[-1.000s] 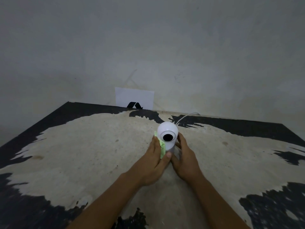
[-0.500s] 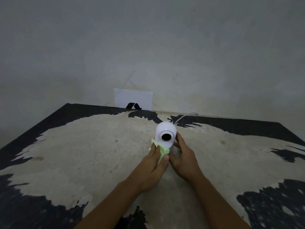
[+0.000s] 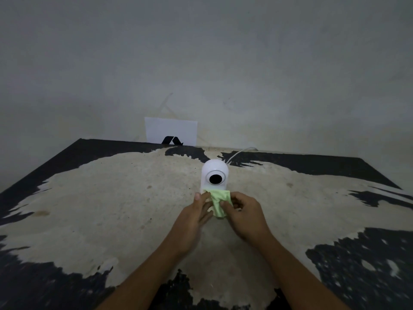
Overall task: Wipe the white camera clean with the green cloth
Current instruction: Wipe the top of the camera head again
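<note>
No readable text; the white card (image 3: 171, 130) bears only a black chevron-like mark.

Left hand (image 3: 194, 217): bare, no glove, no ring seen; one short fingernail shows at the top finger.
Right hand (image 3: 242, 214): bare, no glove, no ring or watch seen.
Forearms: both bare up to the lower picture edge; no sleeve and no bracelet in view.
</note>
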### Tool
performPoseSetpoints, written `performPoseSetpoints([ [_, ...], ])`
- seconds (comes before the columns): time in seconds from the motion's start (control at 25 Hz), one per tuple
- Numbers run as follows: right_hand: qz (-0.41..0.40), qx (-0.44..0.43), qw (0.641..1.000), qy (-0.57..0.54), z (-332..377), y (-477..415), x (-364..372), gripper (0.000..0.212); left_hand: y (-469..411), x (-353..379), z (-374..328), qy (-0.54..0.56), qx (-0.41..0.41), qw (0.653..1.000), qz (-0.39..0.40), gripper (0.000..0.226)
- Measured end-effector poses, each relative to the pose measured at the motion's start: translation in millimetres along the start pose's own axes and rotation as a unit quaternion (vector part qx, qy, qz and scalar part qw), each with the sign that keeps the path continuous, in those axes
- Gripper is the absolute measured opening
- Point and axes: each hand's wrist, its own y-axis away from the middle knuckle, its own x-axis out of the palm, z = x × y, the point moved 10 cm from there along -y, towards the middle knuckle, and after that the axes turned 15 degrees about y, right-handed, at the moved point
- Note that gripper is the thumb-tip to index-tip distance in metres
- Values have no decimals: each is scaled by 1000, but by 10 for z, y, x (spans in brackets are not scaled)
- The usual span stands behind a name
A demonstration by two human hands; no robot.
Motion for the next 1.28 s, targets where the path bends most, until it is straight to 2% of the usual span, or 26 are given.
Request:
performPoseSetpoints([
  [0.12, -54, 89, 993, -55, -212, -30, -137, 21, -53, -272, -242, -160, 101, 976, -107, 22],
  [0.2, -95, 124, 985, -66, -296, -44, -225, 21, -119, -368, -341, -217, 128, 955, -156, 23],
  [0.36, -125, 128, 983, -45, -226, -112, -213, 10, -363, -294, -218, -239, 100, 958, -124, 37],
  [0.48, -78, 96, 992, -25, -88, -144, -24, 28, -426, -244, -237, -224, 127, 961, -104, 36],
  [0.56, -54, 54, 996, 34, -14, -139, 59, 44, -410, -263, -252, -242, 146, 953, -106, 39],
  [0.68, -106, 52, 986, 115, -43, -173, -62, 40, -424, -306, -228, -267, 150, 944, -122, 49],
  [0.76, -118, 38, 989, 85, -14, -193, -103, 37, -456, -302, -217, -270, 149, 943, -121, 56],
  [1.04, -119, -24, 992, -24, 136, -158, -139, 30, -491, -250, -205, -298, 166, 935, -99, 54],
  [1.2, -31, -8, 995, -99, 212, -220, -20, 30, -458, -239, -213, -311, 175, 929, -95, 52],
  [1.28, -17, -7, 994, -109, 248, -246, -23, 35, -463, -252, -192, -311, 171, 930, -94, 50],
])
